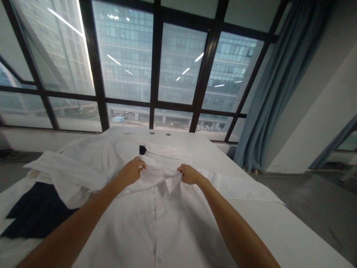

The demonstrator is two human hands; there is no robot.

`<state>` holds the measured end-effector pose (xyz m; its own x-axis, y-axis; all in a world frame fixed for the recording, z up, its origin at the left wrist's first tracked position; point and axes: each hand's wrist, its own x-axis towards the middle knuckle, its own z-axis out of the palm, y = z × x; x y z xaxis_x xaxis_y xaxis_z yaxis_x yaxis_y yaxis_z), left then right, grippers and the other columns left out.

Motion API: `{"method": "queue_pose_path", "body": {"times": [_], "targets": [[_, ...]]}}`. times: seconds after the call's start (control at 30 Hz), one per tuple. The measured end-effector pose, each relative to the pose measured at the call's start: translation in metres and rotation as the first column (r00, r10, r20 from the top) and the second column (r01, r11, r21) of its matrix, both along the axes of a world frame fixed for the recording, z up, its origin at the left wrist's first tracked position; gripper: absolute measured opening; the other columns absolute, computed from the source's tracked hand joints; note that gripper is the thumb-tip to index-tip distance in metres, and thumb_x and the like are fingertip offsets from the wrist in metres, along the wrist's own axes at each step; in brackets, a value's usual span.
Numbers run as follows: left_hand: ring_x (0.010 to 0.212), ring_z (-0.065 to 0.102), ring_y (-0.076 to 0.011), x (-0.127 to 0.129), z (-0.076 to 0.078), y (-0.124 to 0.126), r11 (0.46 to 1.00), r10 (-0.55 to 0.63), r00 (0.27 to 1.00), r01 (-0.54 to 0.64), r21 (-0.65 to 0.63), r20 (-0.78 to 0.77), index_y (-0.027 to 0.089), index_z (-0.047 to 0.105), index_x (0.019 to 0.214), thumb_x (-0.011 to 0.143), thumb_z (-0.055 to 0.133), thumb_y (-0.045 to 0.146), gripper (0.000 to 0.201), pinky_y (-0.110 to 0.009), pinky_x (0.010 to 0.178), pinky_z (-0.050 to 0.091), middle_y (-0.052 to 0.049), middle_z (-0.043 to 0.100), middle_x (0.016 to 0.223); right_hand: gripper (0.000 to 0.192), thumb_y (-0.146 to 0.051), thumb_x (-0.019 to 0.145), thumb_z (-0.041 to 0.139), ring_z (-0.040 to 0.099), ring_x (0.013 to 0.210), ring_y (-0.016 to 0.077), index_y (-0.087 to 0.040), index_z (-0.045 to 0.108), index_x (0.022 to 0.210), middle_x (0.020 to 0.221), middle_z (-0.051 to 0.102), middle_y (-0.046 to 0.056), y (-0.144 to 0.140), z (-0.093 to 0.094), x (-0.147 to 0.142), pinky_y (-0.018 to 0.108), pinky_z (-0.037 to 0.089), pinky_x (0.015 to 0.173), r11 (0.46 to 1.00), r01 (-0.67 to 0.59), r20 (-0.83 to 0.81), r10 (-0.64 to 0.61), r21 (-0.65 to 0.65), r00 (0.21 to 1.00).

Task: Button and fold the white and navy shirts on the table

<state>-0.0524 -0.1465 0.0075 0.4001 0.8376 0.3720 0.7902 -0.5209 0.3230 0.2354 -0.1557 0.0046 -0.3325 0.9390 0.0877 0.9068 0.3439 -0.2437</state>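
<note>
Your left grip pinches collar edge of white shirt; your right grip pinches collar's other side. Shirt lies over counter before you, buttoned front up, lower part cut off by view. Some fingertips hidden in cloth. White garment pile at left, partly covering dark cloth. Flat white cloth at right: cannot tell whether shirt's sleeve. Dark patch beyond collar, hard to make out.
</note>
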Motion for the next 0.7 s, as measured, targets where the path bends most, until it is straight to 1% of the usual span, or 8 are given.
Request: {"method": "queue_pose_path", "body": {"times": [0.07,0.17,0.3,0.37,0.47,0.53,0.6,0.7], "targets": [[0.089,0.060,-0.0184,0.009,-0.014,-0.006,0.997,0.014,1.000,-0.012,-0.080,0.020,0.018,0.066,0.079,0.080,0.042,0.007,0.026,-0.031,0.087,0.045,-0.006,0.065,0.089,0.024,-0.009,0.070,0.058,0.063,0.084,0.0209,-0.019,0.073,0.084,0.091,0.070,0.007,-0.003,0.000,-0.006,0.026,0.043,0.070,0.995,0.020,0.050,-0.015,-0.102,0.999],[0.080,0.061,-0.0185,0.020,-0.033,-0.018,0.978,0.117,0.991,-0.103,-0.181,0.066,0.018,0.063,0.072,0.087,0.044,0.020,0.024,-0.031,0.079,0.047,-0.006,0.066,0.081,0.022,-0.025,0.081,0.055,0.063,0.086,0.0218,-0.020,0.073,0.093,0.095,0.071,0.008,-0.010,-0.005,-0.021,0.030,0.045,0.073,0.997,0.058,-0.055,-0.061,-0.054,0.997],[0.073,0.060,-0.0144,0.026,-0.048,-0.031,0.967,0.181,0.951,-0.126,-0.221,0.251,0.021,0.062,0.086,0.077,0.059,0.020,0.010,-0.027,0.074,0.049,-0.002,0.066,0.089,0.048,-0.051,0.071,0.070,0.062,0.084,0.0197,-0.020,0.067,0.108,0.098,0.069,0.007,-0.018,-0.026,-0.043,0.030,0.046,0.075,0.987,-0.139,-0.314,0.156,0.077,0.937],[0.073,0.062,-0.0125,0.024,-0.054,-0.032,0.965,0.152,0.906,-0.049,-0.257,0.395,0.022,0.057,0.099,0.072,0.059,0.013,0.029,-0.026,0.073,0.050,-0.002,0.066,0.099,0.035,-0.047,0.075,0.068,0.061,0.084,0.0184,-0.020,0.068,0.098,0.094,0.068,0.006,-0.019,-0.039,-0.050,0.029,0.045,0.076,0.970,-0.196,-0.413,0.238,0.143,0.879],[0.074,0.064,-0.0110,0.020,-0.063,-0.029,0.958,0.155,0.822,0.009,-0.285,0.549,0.023,0.047,0.117,0.072,0.058,0.015,0.047,-0.024,0.069,0.051,-0.005,0.061,0.118,0.025,-0.038,0.087,0.051,0.057,0.070,0.0153,-0.019,0.065,0.078,0.074,0.064,0.002,-0.013,-0.054,-0.054,0.026,0.043,0.066,0.980,-0.156,-0.546,0.200,0.126,0.814],[0.074,0.065,-0.0123,0.016,-0.068,-0.026,0.953,0.214,0.814,-0.051,-0.300,0.540,0.022,0.050,0.112,0.076,0.058,0.023,0.037,-0.025,0.069,0.051,-0.005,0.063,0.113,0.028,-0.039,0.087,0.048,0.052,0.064,0.0141,-0.018,0.061,0.073,0.068,0.059,0.001,-0.006,-0.060,-0.052,0.025,0.040,0.060,0.990,-0.110,-0.632,0.143,0.092,0.762],[0.075,0.066,-0.0147,0.014,-0.073,-0.021,0.934,0.237,0.824,-0.047,-0.355,0.514,0.020,0.056,0.097,0.080,0.055,0.031,0.021,-0.026,0.070,0.050,-0.004,0.067,0.095,0.028,-0.042,0.085,0.049,0.049,0.063,0.0136,-0.018,0.058,0.072,0.065,0.055,0.000,0.001,-0.064,-0.047,0.024,0.038,0.058,0.993,-0.087,-0.695,0.117,0.078,0.710],[0.072,0.064,-0.0164,0.013,-0.075,-0.016,0.865,0.183,0.785,0.158,-0.476,0.592,0.018,0.058,0.082,0.079,0.056,0.040,0.022,-0.028,0.069,0.050,-0.002,0.066,0.076,0.030,-0.046,0.083,0.049,0.046,0.062,0.0129,-0.018,0.057,0.072,0.064,0.052,-0.001,0.007,-0.068,-0.039,0.024,0.036,0.057,0.994,-0.089,-0.750,0.101,0.057,0.654]]}}
